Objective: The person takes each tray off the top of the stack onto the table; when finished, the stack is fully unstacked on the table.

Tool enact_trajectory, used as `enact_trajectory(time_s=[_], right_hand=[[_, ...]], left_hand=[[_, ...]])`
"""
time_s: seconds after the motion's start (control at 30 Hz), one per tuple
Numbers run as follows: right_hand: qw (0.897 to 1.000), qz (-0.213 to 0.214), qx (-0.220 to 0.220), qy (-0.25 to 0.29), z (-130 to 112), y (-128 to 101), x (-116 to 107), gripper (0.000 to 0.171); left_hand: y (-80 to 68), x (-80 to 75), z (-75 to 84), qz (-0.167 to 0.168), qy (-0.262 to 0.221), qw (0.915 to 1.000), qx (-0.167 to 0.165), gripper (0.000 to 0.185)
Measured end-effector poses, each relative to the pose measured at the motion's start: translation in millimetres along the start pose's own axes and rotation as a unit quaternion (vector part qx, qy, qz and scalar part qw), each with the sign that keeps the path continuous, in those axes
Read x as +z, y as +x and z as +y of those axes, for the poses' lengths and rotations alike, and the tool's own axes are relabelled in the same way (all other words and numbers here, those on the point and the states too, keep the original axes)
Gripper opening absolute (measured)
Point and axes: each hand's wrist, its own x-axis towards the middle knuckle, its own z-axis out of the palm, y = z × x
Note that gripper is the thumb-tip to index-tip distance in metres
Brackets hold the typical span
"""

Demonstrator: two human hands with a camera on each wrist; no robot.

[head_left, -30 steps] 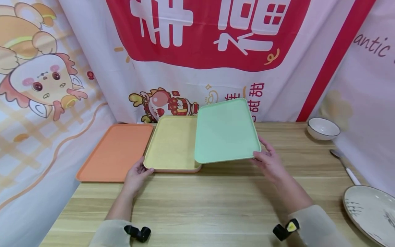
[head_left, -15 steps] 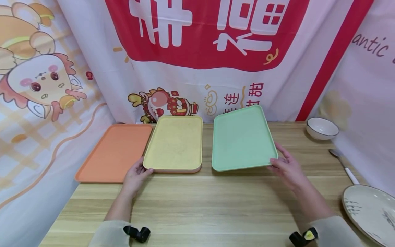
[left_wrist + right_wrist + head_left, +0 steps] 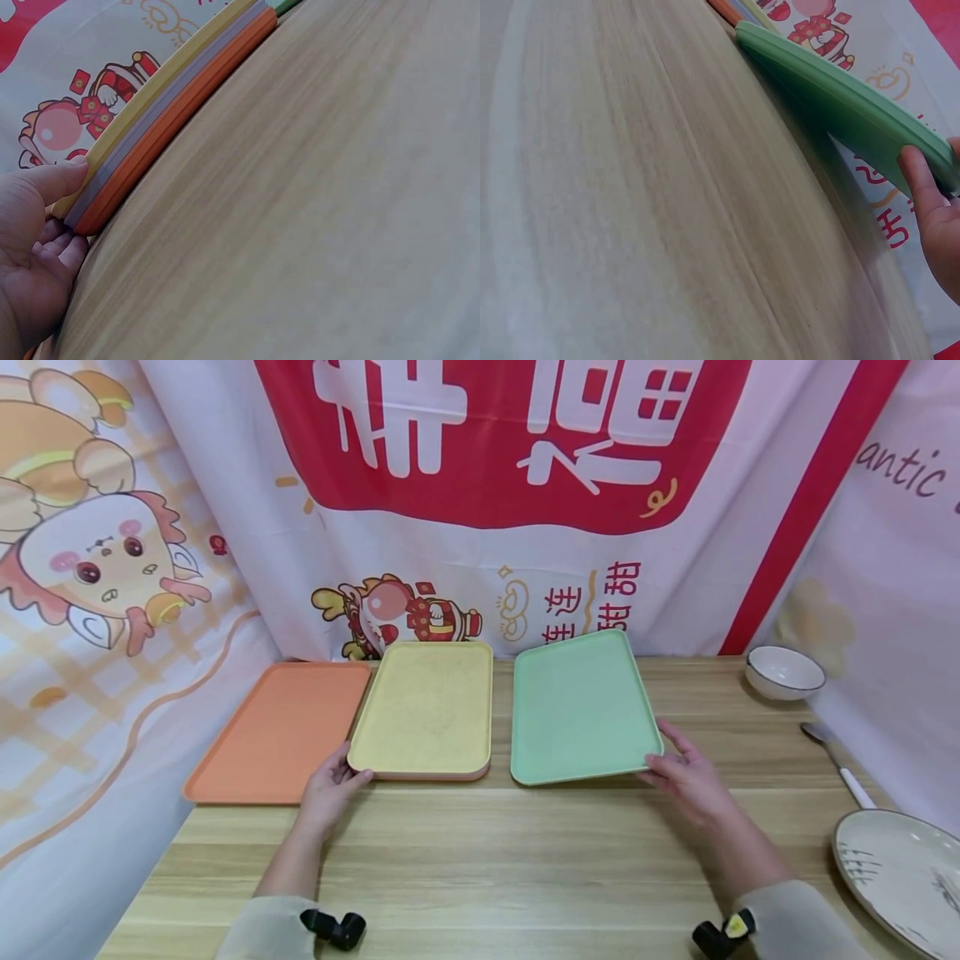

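A green tray [image 3: 581, 706] sits to the right of a yellow tray [image 3: 427, 710] on the wooden table [image 3: 487, 860]. My right hand [image 3: 686, 777] grips the green tray's near right corner, thumb on the rim. In the right wrist view the green tray [image 3: 840, 97] is tilted: its left end is down by the table and the held end is raised. The yellow tray tops a stack, with a grey and an orange edge [image 3: 172, 120] under it. My left hand [image 3: 330, 781] holds the stack's near left corner, thumb [image 3: 45, 184] on top. Another orange tray [image 3: 277, 731] lies flat at the left.
A white bowl [image 3: 783, 672] stands at the back right. A spoon [image 3: 836, 760] lies nearer, and a patterned plate [image 3: 900, 872] sits at the right front edge. A printed cloth backdrop [image 3: 480, 485] closes the back and both sides.
My right hand has carried the green tray rightward off the yellow tray and lowered it toward the table. The left hand and the stack have stayed put.
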Motion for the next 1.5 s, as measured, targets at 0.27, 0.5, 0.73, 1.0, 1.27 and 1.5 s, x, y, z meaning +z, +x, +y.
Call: enact_trajectory(time_s=[0.27,0.5,0.73,1.0,1.27,1.5], right_hand=[[0.999,0.013,0.029,-0.038,6.8,12.3,8.0,0.077],[0.996,0.024,0.048,-0.071,12.9,20.6,11.8,0.077],[0.998,0.016,0.043,-0.047,20.3,23.0,11.2,0.078],[0.985,0.042,0.082,-0.144,21.0,22.0,7.2,0.071],[0.936,0.072,0.107,-0.327,23.5,25.5,-0.7,0.066],[0.897,0.083,0.093,-0.424,19.7,28.8,1.1,0.065]], left_hand=[[2.4,-0.8,-3.9,0.001,-0.005,1.0000,0.002,0.079],[3.5,-0.9,-5.0,0.000,-0.010,0.9999,0.006,0.079],[3.8,-0.2,-4.8,0.000,-0.010,0.9999,0.004,0.079],[5.1,-0.2,-4.7,0.003,-0.012,0.9999,0.004,0.079],[5.5,-0.4,-5.1,0.006,-0.012,0.9999,0.002,0.078],[5.0,-0.4,-5.0,0.005,-0.010,0.9999,0.000,0.078]])
